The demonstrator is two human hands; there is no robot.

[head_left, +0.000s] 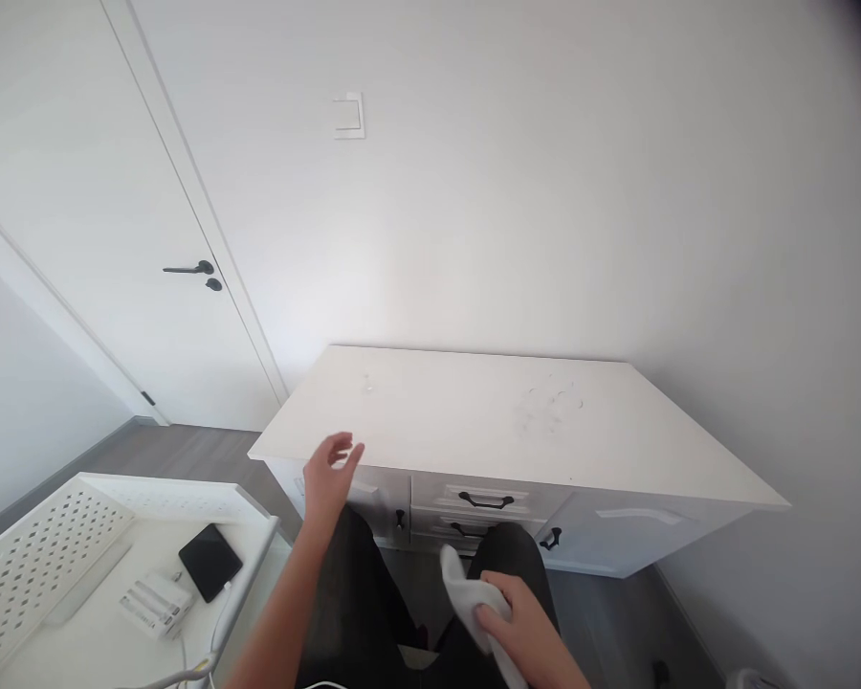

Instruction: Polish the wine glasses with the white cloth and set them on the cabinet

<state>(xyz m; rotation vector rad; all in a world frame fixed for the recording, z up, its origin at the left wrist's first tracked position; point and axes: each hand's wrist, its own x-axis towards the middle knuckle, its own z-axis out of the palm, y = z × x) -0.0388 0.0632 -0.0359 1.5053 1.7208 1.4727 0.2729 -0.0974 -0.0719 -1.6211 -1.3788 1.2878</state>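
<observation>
Right hand (520, 612) low in front of the knees, fingers clamped on a bunched white cloth (466, 588). Cloth is off the surface, well below the cabinet (488, 421) top. Its free end sticks up and left toward the drawers; long axis runs diagonal, lower right to upper left.

Left hand (330, 478) empty, fingers apart and loosely curled, hovering at the front left edge of the cabinet top; can't tell if it touches.

Progress, my read: wiping not started or only partly done. Faint ring marks (549, 407) show on the top toward the right, plus a small smudge near the back left. Cloth not yet on the surface.

Cart (50, 545) at lower left holds a black phone (210, 562).
</observation>
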